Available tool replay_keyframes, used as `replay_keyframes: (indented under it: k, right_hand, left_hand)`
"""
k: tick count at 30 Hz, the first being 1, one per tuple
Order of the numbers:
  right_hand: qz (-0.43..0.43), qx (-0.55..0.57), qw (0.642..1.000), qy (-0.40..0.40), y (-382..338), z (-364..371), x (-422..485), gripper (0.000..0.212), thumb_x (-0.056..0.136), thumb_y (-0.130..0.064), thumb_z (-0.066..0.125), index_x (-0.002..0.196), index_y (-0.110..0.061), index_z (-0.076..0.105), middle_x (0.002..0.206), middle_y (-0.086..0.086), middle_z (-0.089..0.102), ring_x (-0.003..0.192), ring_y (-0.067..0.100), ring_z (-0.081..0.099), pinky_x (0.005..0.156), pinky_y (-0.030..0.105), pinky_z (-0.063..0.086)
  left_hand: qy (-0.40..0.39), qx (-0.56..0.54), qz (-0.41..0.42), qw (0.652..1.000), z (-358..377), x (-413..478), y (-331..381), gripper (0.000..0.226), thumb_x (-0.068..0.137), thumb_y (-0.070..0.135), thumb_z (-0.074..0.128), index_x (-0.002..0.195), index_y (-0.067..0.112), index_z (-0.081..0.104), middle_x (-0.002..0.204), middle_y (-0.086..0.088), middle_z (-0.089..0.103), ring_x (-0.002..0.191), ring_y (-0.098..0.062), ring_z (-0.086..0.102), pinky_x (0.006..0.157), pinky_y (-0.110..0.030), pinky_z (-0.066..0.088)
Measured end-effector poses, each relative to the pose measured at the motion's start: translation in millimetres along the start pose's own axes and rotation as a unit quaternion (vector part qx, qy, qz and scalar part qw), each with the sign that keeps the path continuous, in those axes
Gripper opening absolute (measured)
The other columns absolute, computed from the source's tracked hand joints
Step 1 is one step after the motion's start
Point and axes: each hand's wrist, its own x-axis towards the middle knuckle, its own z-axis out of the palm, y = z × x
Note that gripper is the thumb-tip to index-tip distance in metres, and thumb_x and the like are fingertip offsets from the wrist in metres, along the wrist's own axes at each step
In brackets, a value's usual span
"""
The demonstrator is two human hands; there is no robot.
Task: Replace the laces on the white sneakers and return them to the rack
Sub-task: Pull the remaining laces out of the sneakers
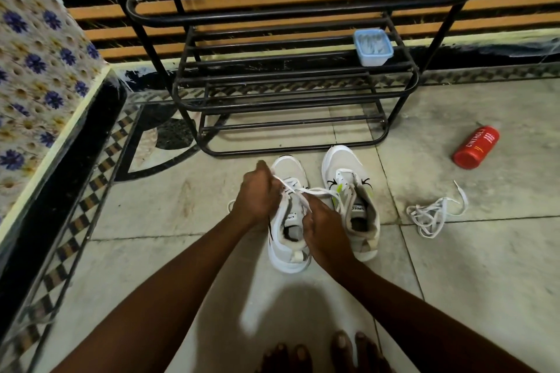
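Two white sneakers stand side by side on the tiled floor [169,209], with their toes toward the black metal rack [272,17], just in front of its lowest bars. The left sneaker [289,168] lies directly under both hands, and the right sneaker [357,215] stands just beside it, touching it or almost touching; it already carries a white lace in its eyelets. The left hand [257,194] is over the front lacing part of the left sneaker, its fingers curled and pinching a strand of the white lace [315,190]. The right hand [322,222] is lower, at the right edge of this sneaker's opening, between the two shoes; its fingers are also curled and it grips the same lace. The lace runs tight between the two hands, and one strand passes across toward the right sneaker. Which eyelets it goes through I cannot tell, because the hands cover them. On the floor to the right, well apart from the shoes, lies a loose heap of white laces [430,216], and farther behind it a red bottle [475,147] lies on its side. A small blue container [373,48] sits on the middle shelf of the rack, at the right end. The person's bare toes [342,347] show at the bottom edge.
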Motion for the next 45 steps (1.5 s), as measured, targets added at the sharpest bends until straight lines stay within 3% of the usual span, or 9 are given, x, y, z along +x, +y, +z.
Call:
replay_keyframes:
  k: [6,13,20,22,27,32,34,40,45]
  right_hand:
    - [0.015,0.000,1.000,0.011,2.0,4.0,-1.7,0.054,0.083,-0.005,0.045,0.134,-0.005,0.059,0.124,0.016,0.067,0.115,0.032,0.064,0.101,0.034,0.048]
    - [0.000,0.024,1.000,0.002,4.7,2.6,2.1,0.050,0.084,-0.007,0.046,0.131,-0.006,0.061,0.120,0.012,0.069,0.110,0.030,0.065,0.096,0.032,0.048]
    - [0.012,0.007,1.000,0.016,0.3,3.5,2.5,0.052,0.078,-0.003,0.043,0.126,-0.007,0.063,0.110,0.012,0.070,0.101,0.030,0.066,0.092,0.028,0.046]
    - [0.011,-0.001,1.000,0.015,0.7,5.1,2.1,0.052,0.079,-0.007,0.039,0.125,-0.006,0.063,0.113,0.013,0.069,0.104,0.031,0.066,0.094,0.030,0.047]
    - [0.010,-0.016,1.000,0.011,3.4,6.8,0.0,0.060,0.083,-0.022,0.027,0.130,-0.004,0.060,0.123,0.015,0.067,0.114,0.032,0.064,0.100,0.035,0.049]
    - [0.010,-0.033,0.999,-0.001,4.3,10.1,-0.4,0.057,0.084,-0.017,0.031,0.133,-0.004,0.057,0.125,0.015,0.066,0.118,0.031,0.062,0.102,0.038,0.050]
    - [0.017,-0.034,0.999,0.000,4.9,10.8,-0.8,0.054,0.083,-0.011,0.037,0.133,-0.003,0.057,0.124,0.016,0.066,0.116,0.032,0.063,0.101,0.038,0.050]
    - [0.020,-0.028,0.999,0.017,5.9,14.0,0.2,0.053,0.081,0.001,0.046,0.133,0.002,0.057,0.125,0.021,0.065,0.117,0.036,0.062,0.102,0.039,0.050]
    - [0.026,-0.024,0.999,0.023,6.2,15.2,-2.0,0.051,0.083,-0.003,0.042,0.131,0.003,0.058,0.124,0.021,0.066,0.116,0.036,0.063,0.103,0.039,0.049]
  left_hand:
    - [-0.044,-0.425,-0.221,0.877,-1.6,2.3,5.2,0.014,0.088,-0.006,0.062,0.099,-0.001,0.055,0.089,-0.030,0.068,0.061,-0.027,0.060,0.066,-0.041,0.054]
    - [-0.112,-0.269,-0.092,0.952,-5.3,-0.1,-11.8,0.012,0.081,0.012,0.081,0.072,0.016,0.075,0.074,-0.016,0.071,0.067,-0.022,0.067,0.071,-0.037,0.057]
    - [0.029,-0.603,-0.351,0.716,-11.3,0.0,-4.5,0.028,0.101,-0.003,0.038,0.082,0.015,0.046,0.079,-0.017,0.056,0.072,-0.029,0.061,0.076,-0.053,0.060]
    - [0.000,-0.577,-0.324,0.750,-10.1,-2.9,-1.4,0.020,0.100,-0.001,0.046,0.086,0.012,0.051,0.079,-0.014,0.057,0.068,-0.023,0.061,0.073,-0.044,0.058]
    - [-0.085,-0.188,-0.034,0.978,-7.8,-1.8,-20.1,0.009,0.085,0.037,0.081,0.089,0.029,0.080,0.091,0.002,0.073,0.084,-0.003,0.063,0.076,-0.023,0.049]
    - [-0.032,-0.178,-0.013,0.983,-2.3,1.4,-23.6,0.009,0.088,0.026,0.080,0.080,0.021,0.080,0.099,-0.014,0.071,0.088,0.007,0.055,0.078,-0.007,0.039]
    - [0.033,-0.206,-0.072,0.975,-2.4,6.2,-20.8,0.019,0.096,0.024,0.071,0.077,0.019,0.068,0.105,-0.023,0.063,0.086,0.000,0.059,0.088,-0.023,0.051]
    - [0.136,-0.520,-0.215,0.815,-32.8,22.2,-7.4,0.032,0.111,0.018,0.044,0.079,0.013,0.044,0.056,0.001,0.050,0.044,-0.011,0.051,0.051,-0.030,0.050]
    - [-0.063,-0.081,0.035,0.994,-28.0,8.8,-29.1,0.018,0.095,0.037,0.071,0.083,0.028,0.061,0.079,0.012,0.054,0.073,-0.003,0.049,0.076,-0.036,0.033]
